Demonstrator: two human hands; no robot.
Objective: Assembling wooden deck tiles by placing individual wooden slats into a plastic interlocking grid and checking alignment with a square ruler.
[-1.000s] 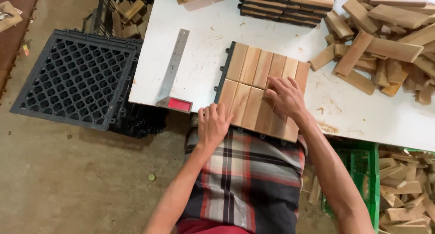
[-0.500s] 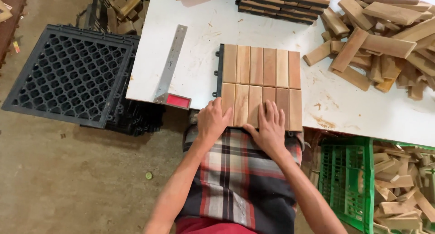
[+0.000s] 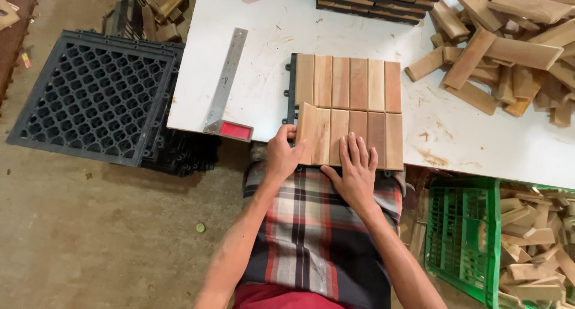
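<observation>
Seating the last slat (image 3: 306, 132) at the near-left corner of the wooden tile (image 3: 349, 110), lying at the tabletop's (image 3: 479, 144) near edge. Left hand (image 3: 281, 154) pinching that tilted slat; right hand (image 3: 354, 172) spread flat, pressing the neighbouring slats. Likely needing a firm downward push next. Differing from half a second ago: both hands then lying flat, slat not raised.

We see bare forearms, no sleeves, no gloves, w/ no watch or rings on the left hand (image 3: 283, 156) or right hand (image 3: 354, 176). Plaid garment (image 3: 320, 231) in grey, red & white checks; red fabric (image 3: 281, 298) below it at btm edge.
</observation>
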